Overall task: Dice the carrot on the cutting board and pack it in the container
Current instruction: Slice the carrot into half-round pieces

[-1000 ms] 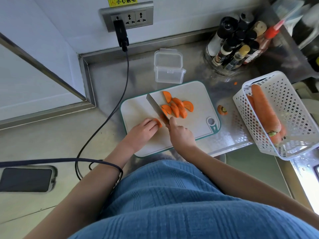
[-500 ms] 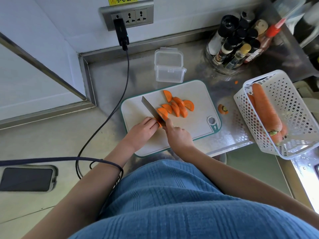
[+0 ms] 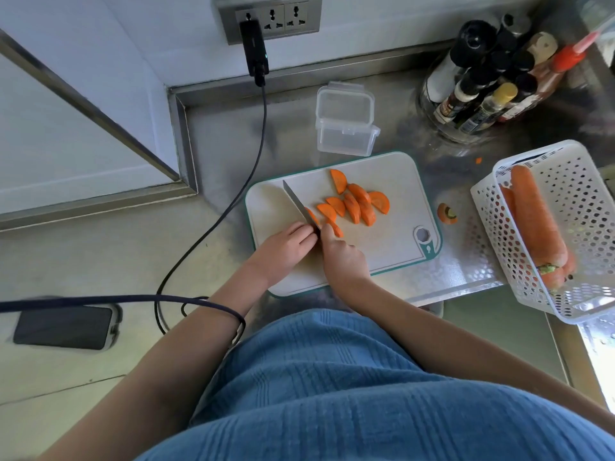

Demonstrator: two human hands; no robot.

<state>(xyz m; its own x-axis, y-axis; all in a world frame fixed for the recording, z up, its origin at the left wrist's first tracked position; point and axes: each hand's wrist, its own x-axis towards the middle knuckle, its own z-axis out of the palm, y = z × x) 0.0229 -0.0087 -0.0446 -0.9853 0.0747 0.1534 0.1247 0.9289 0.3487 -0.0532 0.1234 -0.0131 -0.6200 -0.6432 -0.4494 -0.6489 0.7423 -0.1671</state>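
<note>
The person wears a blue garment [image 3: 332,394] with a ribbed, crinkly woven texture, filling the bottom middle of the frame. Both forearms are bare, no sleeves showing. A thin dark cable [image 3: 213,302] crosses the left forearm at lower left.

Orange carrot slices [image 3: 352,202]; white cutting board [image 3: 392,234], teal rim; clear container [image 3: 344,119]; white perforated basket [image 3: 579,201]; grey steel worktop [image 3: 226,134]
</note>
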